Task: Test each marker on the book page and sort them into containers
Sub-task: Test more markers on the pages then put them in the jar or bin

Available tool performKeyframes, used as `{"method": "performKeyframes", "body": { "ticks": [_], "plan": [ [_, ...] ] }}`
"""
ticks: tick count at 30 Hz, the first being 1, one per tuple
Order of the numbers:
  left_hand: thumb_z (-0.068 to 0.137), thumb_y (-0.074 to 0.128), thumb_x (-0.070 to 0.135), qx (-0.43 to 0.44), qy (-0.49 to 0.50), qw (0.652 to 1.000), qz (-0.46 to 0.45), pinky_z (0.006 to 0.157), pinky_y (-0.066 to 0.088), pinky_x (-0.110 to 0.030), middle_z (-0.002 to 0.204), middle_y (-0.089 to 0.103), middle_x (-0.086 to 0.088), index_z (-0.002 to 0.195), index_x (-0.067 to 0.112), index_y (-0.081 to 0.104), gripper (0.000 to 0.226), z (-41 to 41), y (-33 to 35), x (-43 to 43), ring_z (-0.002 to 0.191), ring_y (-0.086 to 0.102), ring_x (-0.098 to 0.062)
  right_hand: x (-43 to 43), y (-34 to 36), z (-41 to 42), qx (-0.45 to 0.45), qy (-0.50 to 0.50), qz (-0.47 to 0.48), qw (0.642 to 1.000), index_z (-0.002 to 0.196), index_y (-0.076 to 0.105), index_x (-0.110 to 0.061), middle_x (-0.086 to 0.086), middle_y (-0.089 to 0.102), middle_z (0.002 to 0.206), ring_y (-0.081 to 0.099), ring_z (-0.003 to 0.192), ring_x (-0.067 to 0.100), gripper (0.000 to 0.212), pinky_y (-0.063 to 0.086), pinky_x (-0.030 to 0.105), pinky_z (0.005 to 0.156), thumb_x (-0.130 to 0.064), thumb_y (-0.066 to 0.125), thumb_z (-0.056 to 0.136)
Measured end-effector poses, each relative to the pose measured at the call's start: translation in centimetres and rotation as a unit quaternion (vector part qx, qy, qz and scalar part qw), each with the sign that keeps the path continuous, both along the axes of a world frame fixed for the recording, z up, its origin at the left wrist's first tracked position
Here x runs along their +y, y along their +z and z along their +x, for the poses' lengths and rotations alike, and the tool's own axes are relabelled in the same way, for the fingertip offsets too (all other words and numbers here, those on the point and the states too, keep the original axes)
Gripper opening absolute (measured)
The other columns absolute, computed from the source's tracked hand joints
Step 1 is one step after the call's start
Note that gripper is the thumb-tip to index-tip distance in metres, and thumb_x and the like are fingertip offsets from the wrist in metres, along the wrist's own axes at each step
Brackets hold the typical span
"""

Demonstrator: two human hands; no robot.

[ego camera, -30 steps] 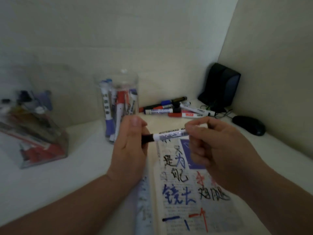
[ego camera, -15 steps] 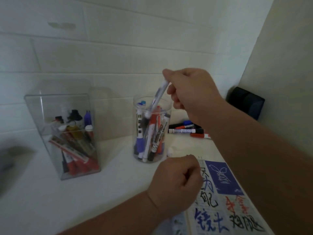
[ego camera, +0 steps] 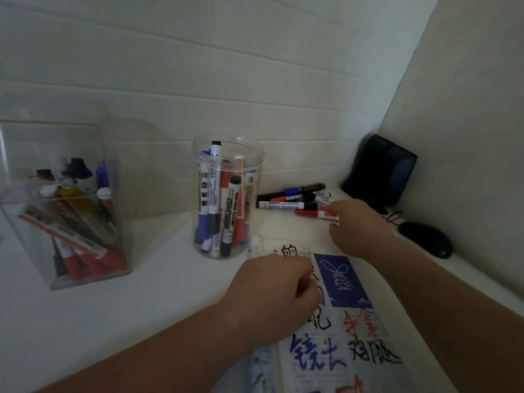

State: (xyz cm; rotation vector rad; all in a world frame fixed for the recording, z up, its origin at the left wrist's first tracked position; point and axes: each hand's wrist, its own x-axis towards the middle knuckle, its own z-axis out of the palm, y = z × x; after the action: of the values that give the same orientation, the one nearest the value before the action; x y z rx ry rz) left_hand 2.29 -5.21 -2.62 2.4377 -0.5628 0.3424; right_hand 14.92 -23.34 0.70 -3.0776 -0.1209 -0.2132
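Open book (ego camera: 340, 350) flat on the white desk (ego camera: 141, 307) at lower right of the head view, page covered in black, blue and red marker characters, with a dark blue printed panel (ego camera: 338, 279) near its top. Left hand (ego camera: 276, 296) curled into a loose fist at the book's left edge, knuckles up, fingers tucked under; cannot tell whether anything is pinched inside. Right hand (ego camera: 360, 228) stretched out past the top of the page, fingers drawn close together at the pile of loose markers (ego camera: 295, 201), fingertips touching or just over the red-capped marker (ego camera: 317, 213) at the pile's near edge; cannot tell whether closed on it. Pile lying flat near the back wall, black, blue and red barrels crossed over one another. Just left of the pile, a clear round jar (ego camera: 228, 199) standing upright, packed with markers on end, blue, red and black caps among them. Small white cap or tube (ego camera: 255, 245) lying on the desk between the jar's base and the book's top corner. Well apart at far left, a clear square box (ego camera: 61, 205) with more markers leaning inside, mostly red and black. Black speaker-like object (ego camera: 380, 171) in the back corner, black mouse (ego camera: 425, 242) on the desk right of the right hand
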Motion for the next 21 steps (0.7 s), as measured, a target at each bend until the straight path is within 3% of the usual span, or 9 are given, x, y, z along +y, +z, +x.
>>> {"method": "performKeyframes", "body": {
  "ticks": [7,12,15,18,21],
  "plan": [
    [0.091,0.049,0.041,0.02,0.014,0.999,0.021,0.062,0.039,-0.03,0.07,0.053,0.005,0.077,0.025,0.043,0.022,-0.1,0.1,0.0,0.068,0.048,-0.01,-0.7,-1.5,2.0,-0.004,-0.006,-0.019,1.0,0.127,0.059,-0.023,0.006,0.056,0.123,0.057,0.106,0.024,0.04,0.051,0.037,0.088,-0.023,0.059,0.087],
    [0.09,0.048,0.043,0.011,0.018,0.999,0.032,0.061,0.041,-0.029,0.071,0.054,0.007,0.078,0.027,0.044,0.02,0.0,-0.1,0.0,0.068,0.049,-0.008,-1.1,-0.1,2.7,0.029,0.06,-0.148,0.987,0.117,0.063,-0.031,0.001,0.056,0.116,0.049,0.103,0.02,0.027,0.045,0.034,0.085,-0.03,0.059,0.09],
    [0.092,0.045,0.043,-0.001,0.024,0.999,0.045,0.064,0.044,-0.031,0.073,0.055,0.007,0.081,0.027,0.045,0.02,0.0,-0.1,-0.1,0.069,0.051,-0.009,-1.9,0.9,1.7,0.062,0.102,-0.176,0.977,0.115,0.062,-0.035,-0.002,0.057,0.115,0.044,0.102,0.017,0.023,0.038,0.034,0.084,-0.033,0.057,0.093],
    [0.095,0.044,0.047,-0.013,0.028,0.998,0.05,0.064,0.042,-0.031,0.075,0.055,0.008,0.088,0.029,0.046,0.019,-0.2,-0.3,-0.2,0.071,0.051,-0.009,-2.6,1.5,-0.6,0.022,0.124,-0.117,0.985,0.115,0.058,-0.034,-0.001,0.055,0.115,0.046,0.101,0.018,0.018,0.036,0.032,0.087,-0.035,0.054,0.097],
    [0.094,0.044,0.061,0.002,0.033,0.999,0.02,0.058,0.033,-0.025,0.078,0.052,0.014,0.102,0.037,0.041,0.025,-0.5,0.2,-0.4,0.069,0.049,-0.003,-3.4,1.3,-4.3,-0.06,0.16,0.022,0.985,0.124,0.055,-0.035,-0.008,0.057,0.116,0.049,0.105,0.015,0.025,0.04,0.032,0.091,-0.038,0.051,0.099]
  ]
}}
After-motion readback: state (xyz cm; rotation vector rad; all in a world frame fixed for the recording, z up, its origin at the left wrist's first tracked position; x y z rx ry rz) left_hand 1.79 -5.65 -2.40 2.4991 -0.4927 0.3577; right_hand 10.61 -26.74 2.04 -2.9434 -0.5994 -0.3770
